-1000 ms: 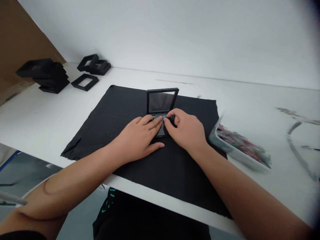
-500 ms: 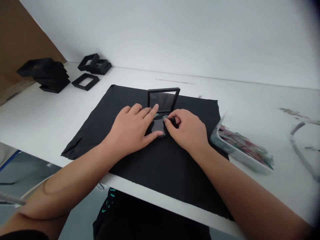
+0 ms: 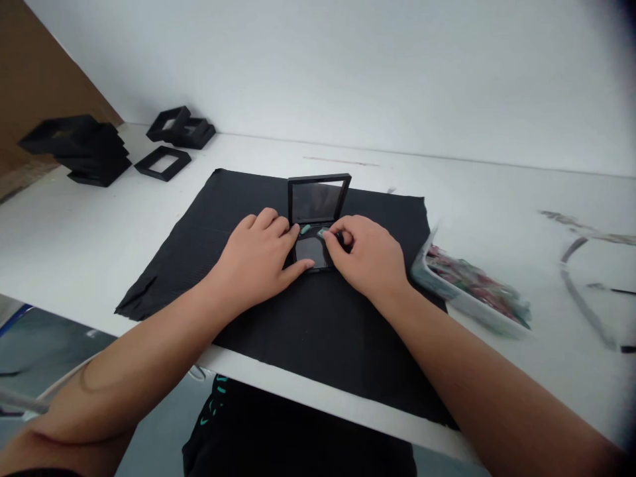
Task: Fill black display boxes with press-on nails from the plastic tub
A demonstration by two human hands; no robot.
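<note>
An unfolded black hinged display frame lies on a black mat. Its upper half leans upright at the back and its lower half is flat, each with a dark see-through film. My left hand rests at the frame's left side, thumb and index finger stretched apart, the thumb touching the near edge. Over the lower half's right side, my right hand pinches a small pale green piece between thumb and index finger. Another small green piece lies on the film near the hinge.
Right of the mat stands a white plastic tray heaped with red and green pieces, perhaps in clear wrapping. Stacked black frames and several more frames sit at the back left. A white wall borders the table behind.
My left index finger has come down from over the film to the frame's left edge, uncovering the green piece near the hinge. My right hand keeps its pinch. The whole view has shifted slightly.
</note>
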